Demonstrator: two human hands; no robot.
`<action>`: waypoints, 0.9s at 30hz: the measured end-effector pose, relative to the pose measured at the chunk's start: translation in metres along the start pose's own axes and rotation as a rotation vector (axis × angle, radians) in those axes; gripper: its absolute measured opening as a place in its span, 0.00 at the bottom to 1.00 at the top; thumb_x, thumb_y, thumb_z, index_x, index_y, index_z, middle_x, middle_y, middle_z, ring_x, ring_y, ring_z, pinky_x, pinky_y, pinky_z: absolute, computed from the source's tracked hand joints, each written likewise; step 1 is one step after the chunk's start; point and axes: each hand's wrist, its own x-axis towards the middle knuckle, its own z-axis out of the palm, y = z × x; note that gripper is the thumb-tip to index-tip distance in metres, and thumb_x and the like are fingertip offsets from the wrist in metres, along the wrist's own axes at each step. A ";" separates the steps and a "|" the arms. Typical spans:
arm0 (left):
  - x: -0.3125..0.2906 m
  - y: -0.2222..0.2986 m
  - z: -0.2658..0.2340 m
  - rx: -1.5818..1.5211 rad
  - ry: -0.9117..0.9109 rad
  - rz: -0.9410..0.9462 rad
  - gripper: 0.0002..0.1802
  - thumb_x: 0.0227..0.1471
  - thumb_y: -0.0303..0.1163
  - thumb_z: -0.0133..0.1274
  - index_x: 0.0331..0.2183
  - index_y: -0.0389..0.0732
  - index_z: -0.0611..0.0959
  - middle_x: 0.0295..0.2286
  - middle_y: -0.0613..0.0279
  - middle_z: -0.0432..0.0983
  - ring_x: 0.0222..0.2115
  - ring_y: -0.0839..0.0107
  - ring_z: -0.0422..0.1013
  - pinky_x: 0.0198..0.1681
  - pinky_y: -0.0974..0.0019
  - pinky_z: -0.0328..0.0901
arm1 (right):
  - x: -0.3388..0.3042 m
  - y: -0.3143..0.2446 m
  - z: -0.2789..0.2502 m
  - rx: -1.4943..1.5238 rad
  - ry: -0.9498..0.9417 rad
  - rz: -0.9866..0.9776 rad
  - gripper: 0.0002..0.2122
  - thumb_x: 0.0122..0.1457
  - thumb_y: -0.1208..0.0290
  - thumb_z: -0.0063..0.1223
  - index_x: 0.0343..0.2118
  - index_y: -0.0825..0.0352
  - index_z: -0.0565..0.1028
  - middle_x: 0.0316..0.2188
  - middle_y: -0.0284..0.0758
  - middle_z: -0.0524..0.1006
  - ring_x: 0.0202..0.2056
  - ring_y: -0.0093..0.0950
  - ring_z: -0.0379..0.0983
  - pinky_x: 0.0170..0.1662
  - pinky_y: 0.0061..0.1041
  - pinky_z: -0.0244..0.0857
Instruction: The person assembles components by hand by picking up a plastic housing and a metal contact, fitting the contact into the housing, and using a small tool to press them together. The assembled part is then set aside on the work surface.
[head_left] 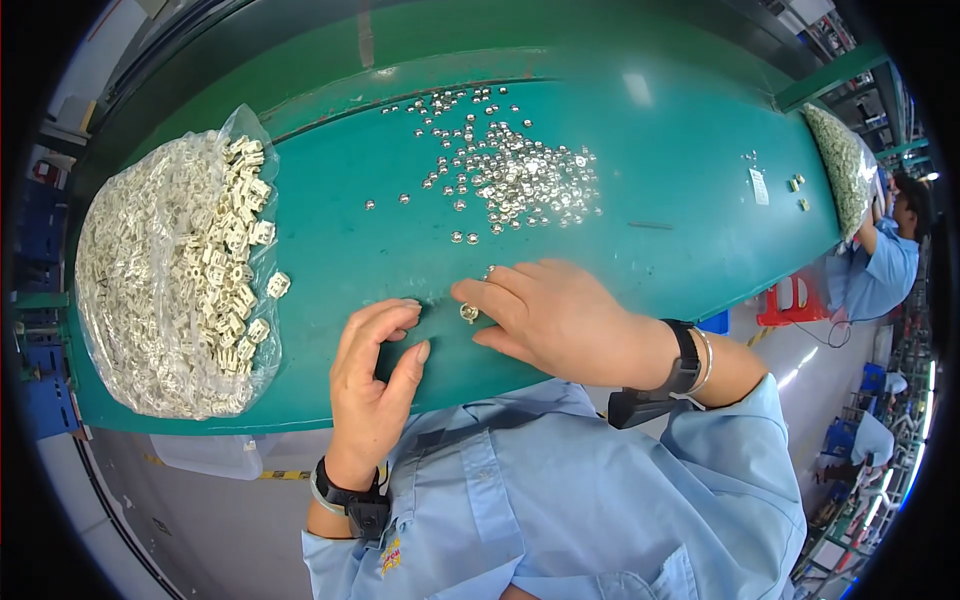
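Note:
My right hand [550, 312] is over the near side of the green table, thumb and index finger bent around a small cream plastic part [469, 313] with a shiny centre. A small shiny metal piece [489, 271] shows at the far edge of that hand's fingers. Just left of it is my left hand [375, 375], its thumb and curved fingers apart and nothing visible between them. Many loose silvery metal pieces [520, 175] lie scattered beyond my hands.
A clear plastic bag [150, 280] full of cream plastic parts lies open at the left, a few spilling out. Farther right are a thin rod [650, 225], a white label [759, 187] and another filled bag [838, 165]. A co-worker [875, 260] is beside a red stool [790, 300].

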 end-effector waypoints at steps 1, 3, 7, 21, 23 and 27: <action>0.001 0.000 0.000 0.003 -0.007 -0.003 0.19 0.51 0.19 0.55 0.46 0.34 0.76 0.46 0.55 0.71 0.44 0.69 0.69 0.47 0.69 0.64 | 0.000 0.001 0.000 0.020 -0.003 0.016 0.18 0.53 0.66 0.60 0.46 0.63 0.71 0.30 0.32 0.72 0.33 0.32 0.73 0.35 0.32 0.67; 0.004 -0.001 0.001 0.015 -0.005 0.007 0.18 0.51 0.18 0.55 0.46 0.34 0.76 0.46 0.54 0.71 0.44 0.69 0.69 0.47 0.69 0.64 | -0.001 0.003 0.000 0.054 -0.004 0.047 0.17 0.52 0.66 0.60 0.43 0.64 0.71 0.30 0.33 0.71 0.34 0.30 0.74 0.36 0.30 0.67; 0.001 0.002 0.000 0.038 -0.002 0.002 0.17 0.49 0.17 0.55 0.43 0.35 0.78 0.44 0.54 0.73 0.40 0.67 0.71 0.45 0.67 0.66 | 0.001 0.005 0.007 0.061 0.020 0.005 0.15 0.54 0.69 0.59 0.44 0.64 0.72 0.30 0.35 0.72 0.33 0.36 0.73 0.34 0.35 0.68; 0.009 0.014 -0.070 0.302 0.207 -0.015 0.13 0.48 0.16 0.54 0.39 0.35 0.79 0.39 0.53 0.75 0.35 0.65 0.71 0.40 0.66 0.67 | 0.154 0.196 -0.078 -0.205 0.388 0.177 0.10 0.57 0.67 0.54 0.40 0.64 0.76 0.35 0.39 0.78 0.37 0.38 0.76 0.41 0.34 0.71; 0.003 0.013 -0.083 0.432 0.291 -0.007 0.12 0.49 0.16 0.54 0.38 0.35 0.79 0.38 0.53 0.75 0.34 0.64 0.71 0.39 0.66 0.67 | 0.159 0.214 -0.072 -0.313 0.364 0.152 0.10 0.57 0.66 0.53 0.39 0.64 0.76 0.38 0.41 0.78 0.41 0.41 0.75 0.44 0.38 0.69; 0.025 0.008 -0.095 0.519 0.337 -0.090 0.11 0.49 0.17 0.55 0.38 0.35 0.80 0.34 0.54 0.74 0.34 0.61 0.71 0.38 0.63 0.67 | 0.146 0.283 -0.062 -0.488 0.191 0.231 0.13 0.58 0.65 0.53 0.44 0.63 0.74 0.38 0.41 0.78 0.41 0.40 0.75 0.43 0.38 0.69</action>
